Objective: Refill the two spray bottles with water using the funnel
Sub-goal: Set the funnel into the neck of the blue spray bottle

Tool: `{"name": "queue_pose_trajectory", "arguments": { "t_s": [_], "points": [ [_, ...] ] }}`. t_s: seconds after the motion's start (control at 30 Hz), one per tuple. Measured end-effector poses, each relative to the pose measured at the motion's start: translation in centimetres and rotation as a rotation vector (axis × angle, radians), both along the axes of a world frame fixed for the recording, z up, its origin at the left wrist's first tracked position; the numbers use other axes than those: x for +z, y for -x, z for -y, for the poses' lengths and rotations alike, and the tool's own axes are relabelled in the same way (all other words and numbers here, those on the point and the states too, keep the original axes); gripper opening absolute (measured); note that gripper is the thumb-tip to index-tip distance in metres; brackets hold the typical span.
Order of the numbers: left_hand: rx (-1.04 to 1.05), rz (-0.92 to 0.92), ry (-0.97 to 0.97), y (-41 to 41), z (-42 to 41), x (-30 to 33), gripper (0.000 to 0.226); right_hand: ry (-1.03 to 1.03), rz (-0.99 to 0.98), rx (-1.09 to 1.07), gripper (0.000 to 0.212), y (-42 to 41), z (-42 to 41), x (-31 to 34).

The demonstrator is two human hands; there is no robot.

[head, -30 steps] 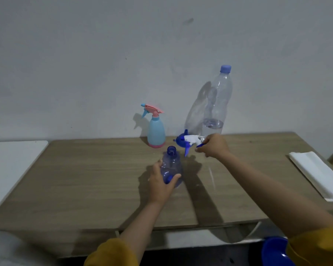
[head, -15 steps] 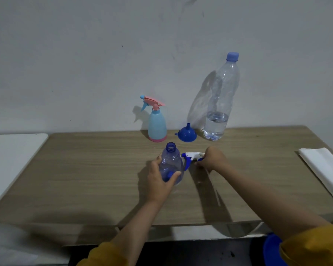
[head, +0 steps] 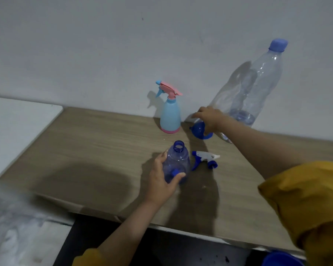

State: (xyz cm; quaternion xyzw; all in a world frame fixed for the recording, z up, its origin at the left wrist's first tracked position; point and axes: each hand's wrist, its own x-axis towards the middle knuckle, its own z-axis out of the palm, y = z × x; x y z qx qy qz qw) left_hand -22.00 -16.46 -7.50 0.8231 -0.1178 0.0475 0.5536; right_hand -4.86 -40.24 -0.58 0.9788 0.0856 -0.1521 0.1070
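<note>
A person's left hand (head: 161, 175) curls round the open blue bottle (head: 178, 164), steadying it upright on the table (head: 96, 150). The right hand (head: 210, 118) reaches to the blue funnel (head: 199, 130) near the wall, fingers closing over it; whether the grip is firm cannot be told. The removed spray head (head: 205, 159) lies just beside the bottle. The pale bottle (head: 170, 116) is still capped, and the water bottle (head: 258, 87) stands behind. Seating the spout squarely in the neck, with the bottle held steady, should prevent spills.
</note>
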Motion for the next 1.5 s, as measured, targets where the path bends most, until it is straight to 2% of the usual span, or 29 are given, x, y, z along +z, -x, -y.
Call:
{"name": "queue_pose_trajectory", "arguments": {
  "t_s": [0.17, 0.3, 0.4, 0.53, 0.77, 0.87, 1.0, 1.3, 1.5],
  "points": [
    [0.034, 0.005, 0.018, -0.2, 0.2, -0.8, 0.072, 0.017, -0.211, 0.030, 0.093, -2.1, -0.7, -1.4],
    [0.045, -0.031, 0.041, -0.2, 0.3, -0.7, 0.071, 0.011, -0.224, 0.079, 0.089, -2.4, -0.9, -1.6],
    [0.061, 0.001, 0.028, -0.1, 0.5, -0.5, 0.071, -0.096, -0.180, 0.079, 0.088, -2.2, -0.7, -0.4],
    [0.062, 0.013, 0.047, -0.2, 0.6, -0.8, 0.074, -0.384, -0.042, 0.063, 0.087, -0.7, -0.3, 2.7],
    [0.036, 0.048, 0.054, 0.0, 0.5, -0.6, 0.072, -1.048, 0.084, 0.019, 0.057, 6.7, -2.3, 10.2],
    [0.012, 0.027, 0.042, 0.1, 0.3, -0.2, 0.070, -1.307, 0.123, -0.026, 0.048, 9.0, -3.5, 10.9],
    [0.013, 0.000, 0.042, 0.2, 0.0, 0.1, 0.069, -1.516, 0.236, -0.106, 0.046, 11.0, -5.1, 10.2],
    [-0.015, -0.009, 0.055, 0.3, -0.1, 0.6, 0.065, -1.587, 0.335, -0.217, 0.048, 14.6, -6.9, 6.8],
    [-0.035, -0.057, 0.090, -0.2, 0.0, -0.2, 0.060, -1.520, 0.371, -0.305, 0.059, 16.5, -7.3, 4.0]
  ]
}}
